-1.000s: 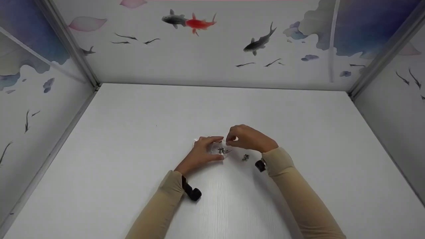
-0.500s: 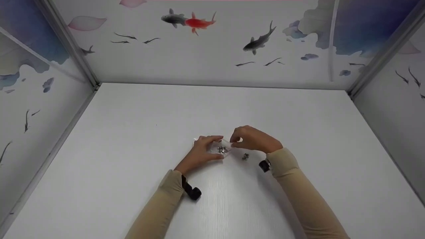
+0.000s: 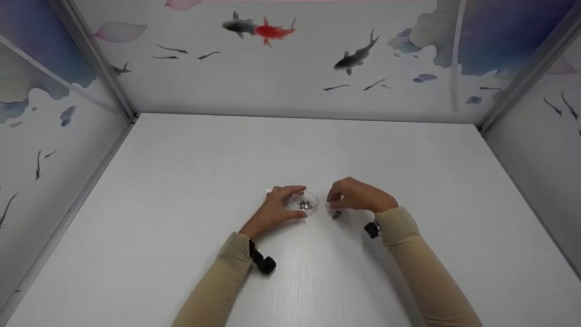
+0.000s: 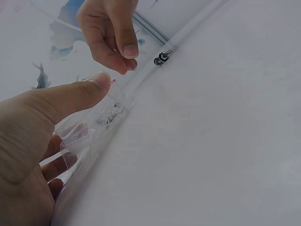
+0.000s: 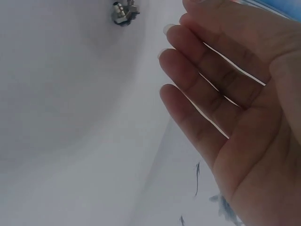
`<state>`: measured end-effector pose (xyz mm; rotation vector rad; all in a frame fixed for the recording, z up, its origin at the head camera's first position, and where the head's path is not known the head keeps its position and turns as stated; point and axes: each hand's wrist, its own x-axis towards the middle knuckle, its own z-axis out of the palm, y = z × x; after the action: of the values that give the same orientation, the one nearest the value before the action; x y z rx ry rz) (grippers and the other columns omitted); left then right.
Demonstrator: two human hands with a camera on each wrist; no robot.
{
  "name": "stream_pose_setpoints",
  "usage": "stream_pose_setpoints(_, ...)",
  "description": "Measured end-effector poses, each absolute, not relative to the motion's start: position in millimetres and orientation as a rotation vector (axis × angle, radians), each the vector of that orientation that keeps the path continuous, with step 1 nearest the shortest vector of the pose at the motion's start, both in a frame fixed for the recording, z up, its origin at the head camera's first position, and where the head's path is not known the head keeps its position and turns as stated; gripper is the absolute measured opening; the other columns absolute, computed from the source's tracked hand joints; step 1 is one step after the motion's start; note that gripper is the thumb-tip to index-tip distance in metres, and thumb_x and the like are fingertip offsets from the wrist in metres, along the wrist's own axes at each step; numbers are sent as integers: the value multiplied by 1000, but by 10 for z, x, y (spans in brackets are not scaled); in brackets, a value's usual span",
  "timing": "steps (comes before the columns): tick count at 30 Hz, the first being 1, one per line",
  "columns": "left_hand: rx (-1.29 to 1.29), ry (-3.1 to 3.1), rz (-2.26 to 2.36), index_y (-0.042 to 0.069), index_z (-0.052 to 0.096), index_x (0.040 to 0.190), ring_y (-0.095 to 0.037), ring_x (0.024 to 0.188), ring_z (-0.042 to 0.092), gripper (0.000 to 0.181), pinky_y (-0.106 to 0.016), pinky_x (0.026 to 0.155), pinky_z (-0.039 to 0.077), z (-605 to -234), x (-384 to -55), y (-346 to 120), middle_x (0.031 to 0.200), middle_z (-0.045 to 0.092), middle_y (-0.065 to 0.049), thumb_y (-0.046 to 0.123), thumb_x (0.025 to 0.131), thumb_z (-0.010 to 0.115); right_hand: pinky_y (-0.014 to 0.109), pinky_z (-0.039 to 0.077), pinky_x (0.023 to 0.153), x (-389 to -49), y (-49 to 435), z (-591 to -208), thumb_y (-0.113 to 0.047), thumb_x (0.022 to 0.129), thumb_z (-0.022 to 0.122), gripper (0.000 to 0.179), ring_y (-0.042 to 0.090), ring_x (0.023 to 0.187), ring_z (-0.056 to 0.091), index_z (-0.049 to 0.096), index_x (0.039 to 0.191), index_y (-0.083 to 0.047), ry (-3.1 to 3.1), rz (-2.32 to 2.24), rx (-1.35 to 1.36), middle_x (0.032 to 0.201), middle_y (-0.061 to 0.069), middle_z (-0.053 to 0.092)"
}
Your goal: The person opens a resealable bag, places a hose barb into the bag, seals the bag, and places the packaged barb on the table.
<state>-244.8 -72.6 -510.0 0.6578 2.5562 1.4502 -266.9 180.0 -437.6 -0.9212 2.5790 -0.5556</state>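
Note:
My left hand (image 3: 272, 209) holds a clear plastic bag (image 3: 314, 199) with its mouth spread toward the right. Thumb and fingers curve round the bag (image 4: 94, 123) in the left wrist view. Several small silvery metal fittings (image 3: 304, 205) lie inside it. Just right of the bag, my right hand (image 3: 358, 195) hovers over a small cluster of similar metal fittings (image 3: 336, 215) on the table. Its fingers are loosely bent, and nothing shows between them. In the right wrist view the cluster of fittings (image 5: 123, 13) stands apart from the fingertips.
The white tabletop (image 3: 204, 150) carries the work. Printed panels with fish (image 3: 272, 68) rise at the back and on both sides. A black wrist camera (image 3: 268, 265) sits on the left wrist and another black camera (image 3: 372, 230) on the right.
My right hand has let go of the bag's edge and moved right, to above the cluster of fittings. The bag's mouth is wider now. My left hand has stayed in place.

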Motion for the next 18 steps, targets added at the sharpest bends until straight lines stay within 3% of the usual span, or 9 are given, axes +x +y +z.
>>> stream_pose_setpoints(18,662,2576,1427,24,55,136,-19,117,44,66,-46,105,27,-5096,-2454,-720,133,59,3,36,77,80,31,53,78,-2636,1859,-4433,-10,85,72,12,11,82,61,76,97,-9,2545,-554,-863,92,1,72)
